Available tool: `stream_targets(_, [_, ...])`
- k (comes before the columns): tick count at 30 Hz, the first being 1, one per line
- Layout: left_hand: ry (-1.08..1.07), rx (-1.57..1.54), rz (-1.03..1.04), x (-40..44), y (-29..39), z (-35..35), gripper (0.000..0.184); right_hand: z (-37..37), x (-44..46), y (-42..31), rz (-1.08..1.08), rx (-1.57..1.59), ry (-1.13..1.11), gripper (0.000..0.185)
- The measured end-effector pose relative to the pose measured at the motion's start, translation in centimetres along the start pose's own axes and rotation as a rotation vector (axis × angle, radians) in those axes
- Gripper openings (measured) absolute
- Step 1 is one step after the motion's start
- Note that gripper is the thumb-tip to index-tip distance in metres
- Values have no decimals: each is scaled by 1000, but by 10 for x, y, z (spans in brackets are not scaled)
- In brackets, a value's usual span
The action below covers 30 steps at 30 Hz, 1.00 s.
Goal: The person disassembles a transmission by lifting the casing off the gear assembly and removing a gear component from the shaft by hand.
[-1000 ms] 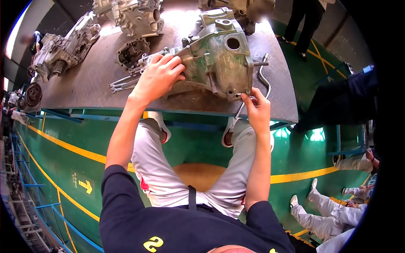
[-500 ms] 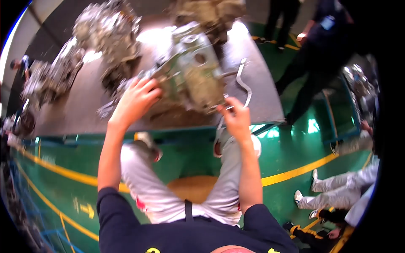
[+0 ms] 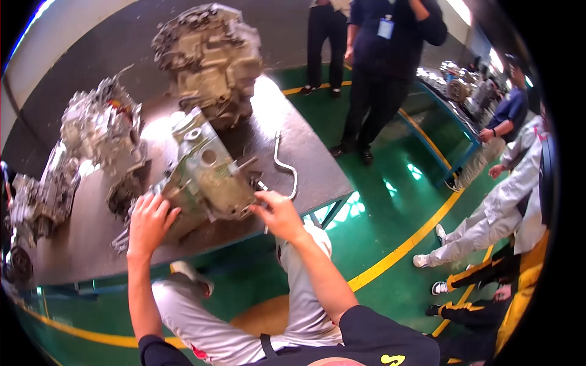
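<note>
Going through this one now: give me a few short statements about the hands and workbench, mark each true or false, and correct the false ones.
1. The left hand is at the left side of the metal casing in the picture. True.
2. The right hand is well clear of the casing. False: it is at the casing's lower right corner.
3. A bent metal rod lies to the right of the casing. True.
4. The casing shows no opening. False: there is a round hole in it.
5. The casing is the only metal part on the table. False: others are there, including a large metal assembly behind it.
</note>
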State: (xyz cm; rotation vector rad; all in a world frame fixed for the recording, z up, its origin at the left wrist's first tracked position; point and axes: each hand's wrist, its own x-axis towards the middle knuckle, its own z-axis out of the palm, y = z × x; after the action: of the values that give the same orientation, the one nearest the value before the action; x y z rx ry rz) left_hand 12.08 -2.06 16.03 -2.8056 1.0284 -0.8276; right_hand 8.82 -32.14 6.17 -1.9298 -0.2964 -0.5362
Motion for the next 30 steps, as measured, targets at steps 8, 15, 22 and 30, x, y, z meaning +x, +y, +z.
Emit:
stream_targets(8, [-13,-159,9,-11,-8,3,28,1,2,2,159,104,-66,31])
stream_targets(15, [106,-224,-141,-39,-23,-9,23,0,3,-8,137,114,-78,23])
stream_targets(22, [-117,-156,-69,-55,-25,-8,20,0,3,-10,125,93,-69,22])
stream_targets(30, [-48,76,-78,-47,-23,2,18,1,3,-8,109,102,-64,22])
